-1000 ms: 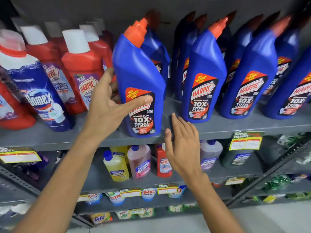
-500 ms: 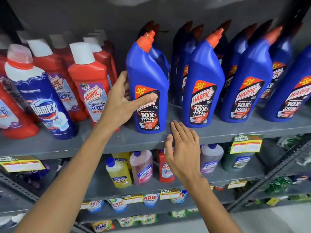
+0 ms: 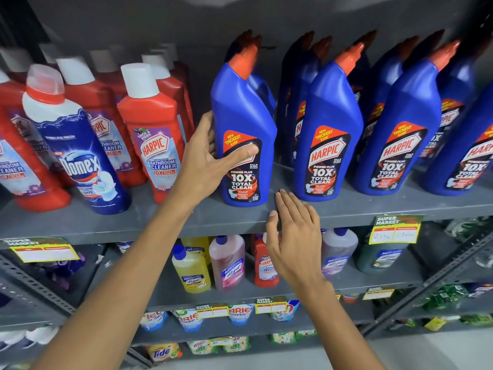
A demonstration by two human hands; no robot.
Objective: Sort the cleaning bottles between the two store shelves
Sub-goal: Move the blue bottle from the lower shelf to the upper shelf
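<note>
A blue Harpic toilet-cleaner bottle with an orange cap stands upright on the upper grey shelf. My left hand grips it, thumb across the front label and fingers around its left side. My right hand is flat and holds nothing, its fingertips at the shelf's front edge just right of the bottle. More blue Harpic bottles stand in rows to the right. Red Harpic bathroom cleaners and a blue-and-white Domex bottle stand to the left.
The lower shelf carries a yellow bottle, a pink bottle and a small red Harpic bottle, partly behind my right hand. Yellow price tags hang on the shelf edges. Detergent packs fill the shelves below.
The blue bottle in my left hand has moved back from the shelf's front edge and stands further in. My right hand stays by the edge.
</note>
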